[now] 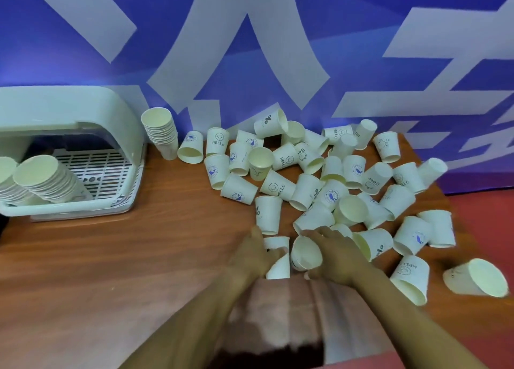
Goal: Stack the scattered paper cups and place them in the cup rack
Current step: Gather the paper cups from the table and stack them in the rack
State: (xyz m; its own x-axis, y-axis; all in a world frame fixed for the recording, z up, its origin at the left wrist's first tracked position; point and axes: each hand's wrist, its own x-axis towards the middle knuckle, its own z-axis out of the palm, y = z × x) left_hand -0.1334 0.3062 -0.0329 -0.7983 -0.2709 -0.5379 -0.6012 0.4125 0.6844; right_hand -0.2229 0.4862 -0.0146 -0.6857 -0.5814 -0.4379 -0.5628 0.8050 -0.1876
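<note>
Presently noted: wood-grain table [116, 271], smooth reddish-brown laminate, backed by a blue wall banner [83, 71] with broad pale angular strokes. Scattered paper cups [328, 174], tapered white card with rolled rims and blue printed motifs, heaped over the centre and right of the surface, most on their sides or inverted, many touching or overlapping. At far left, cup rack [91, 174]: pale glossy plastic, rounded hood, slotted white grid floor, low front lip. Inside, two nested cup stacks [47, 185] lying tilted, mouths toward the near left. Just right of the rack, against the banner, standing stack [164, 135], leaning, rims tightly ribbed.

Near centre, left hand [257, 257] wrapped around a white cup [279, 267], thumb across its wall, base toward the far side. Right hand [338, 257] closed over a short nested stack [304, 254], open mouth facing left toward the single cup, the two close together; contact between them not determinable. Both forearms bare. Image soft at the near edge; pinkish garment and dark patch there indistinct.
</note>
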